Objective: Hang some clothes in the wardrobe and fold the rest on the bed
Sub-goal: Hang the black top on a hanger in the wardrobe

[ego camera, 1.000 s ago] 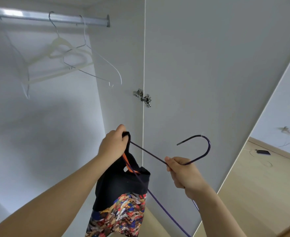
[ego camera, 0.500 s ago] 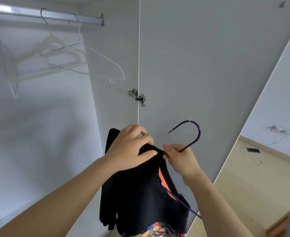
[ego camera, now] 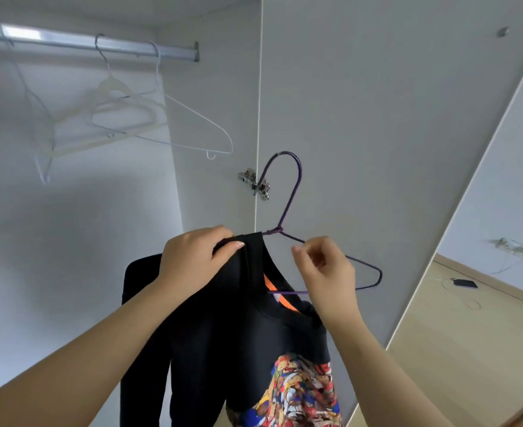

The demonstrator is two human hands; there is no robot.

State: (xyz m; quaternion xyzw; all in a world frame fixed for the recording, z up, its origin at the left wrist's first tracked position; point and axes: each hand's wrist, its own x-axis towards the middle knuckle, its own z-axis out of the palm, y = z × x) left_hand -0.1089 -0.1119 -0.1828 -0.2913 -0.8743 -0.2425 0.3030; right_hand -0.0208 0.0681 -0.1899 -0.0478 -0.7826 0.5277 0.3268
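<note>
White wardrobe (ego camera: 377, 118) panels were seen open, with the rail (ego camera: 84, 46) high at the left, well above the work. The black top (ego camera: 238, 334) was seated by one shoulder only, and its neck had not yet been drawn over the other side. Spare hangers (ego camera: 124, 118) were crowded at the rail's end and might be knocked when the top is lifted there. The purple hanger (ego camera: 291, 195) was held upright with its right arm bare. The collar was gripped by the left hand (ego camera: 192, 260), fingers curled on cloth, and the bare wire was pinched by the right hand (ego camera: 328, 272). A slide off the thin wire was judged likely if either hold were eased. The hook could be snagged on the hinge (ego camera: 255, 183) just beside it.
</note>
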